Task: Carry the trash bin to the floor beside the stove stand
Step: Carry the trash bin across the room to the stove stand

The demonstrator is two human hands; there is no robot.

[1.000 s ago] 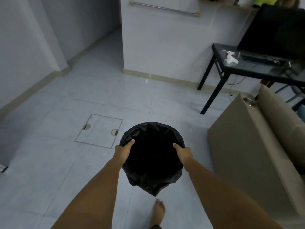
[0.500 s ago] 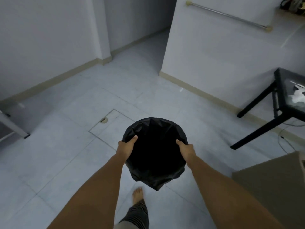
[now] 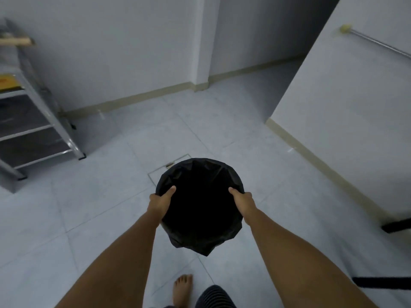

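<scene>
A bare foot [image 3: 182, 287] is standing on the tiled floor [image 3: 100, 218] at the near edge. Just beyond it, the left hand [image 3: 160, 202] and the right hand [image 3: 242, 202] are each gripping an opposite side of the rim of the trash bin [image 3: 200, 207], thumbs hooking inside its black liner, holding it up off the floor. A floor hatch [image 3: 171, 166] is showing just past the bin. Farther off on the left, the metal stove stand [image 3: 33, 130] is standing against the wall, well apart from the bin.
</scene>
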